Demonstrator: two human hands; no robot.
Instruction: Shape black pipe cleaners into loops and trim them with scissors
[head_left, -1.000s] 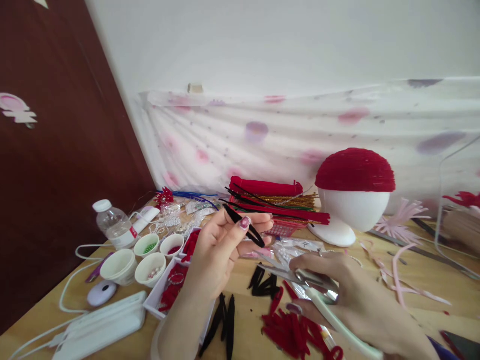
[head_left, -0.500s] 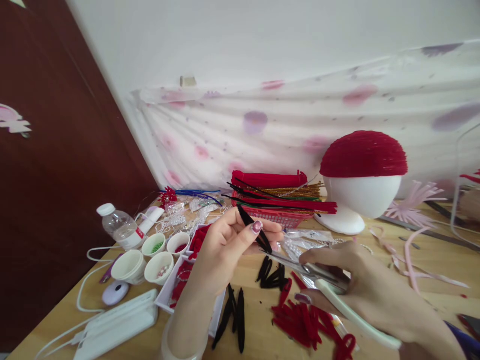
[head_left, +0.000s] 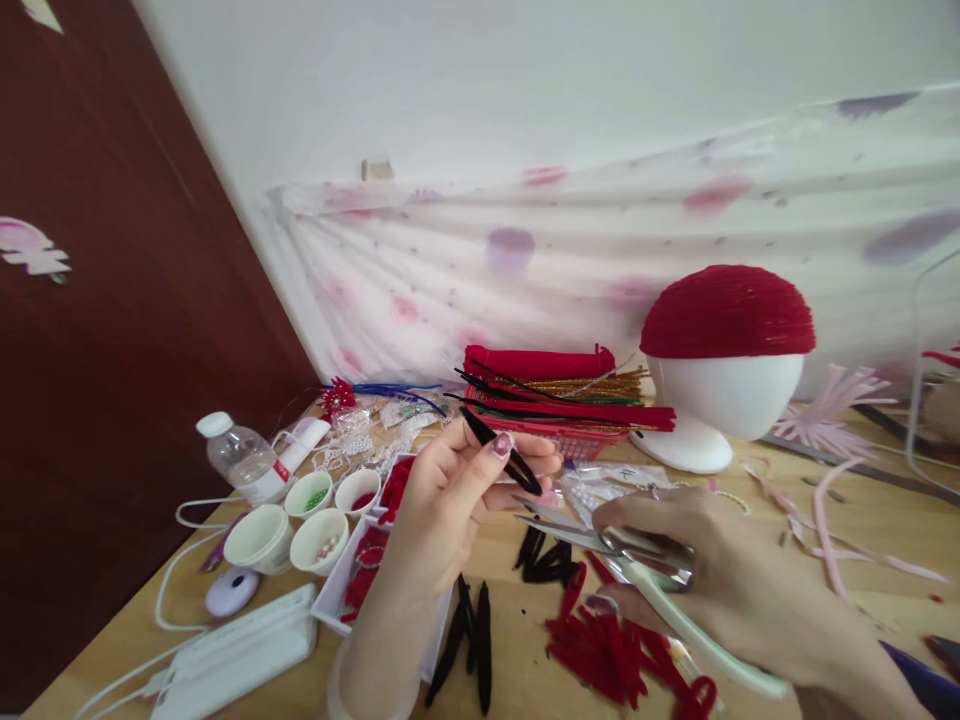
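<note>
The scissors (head_left: 600, 540) have opened, gripped in the right hand (head_left: 720, 580); left hand (head_left: 457, 490) pinches a black pipe-cleaner loop (head_left: 501, 464), uncut, above piles of cut pieces (head_left: 600, 650).

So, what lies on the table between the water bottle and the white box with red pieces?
In the head view, three white cups lie between the water bottle and the white box.

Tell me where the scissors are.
In the head view, right of centre: the scissors are in the right hand, blades open, just below the black pipe-cleaner piece.
</note>
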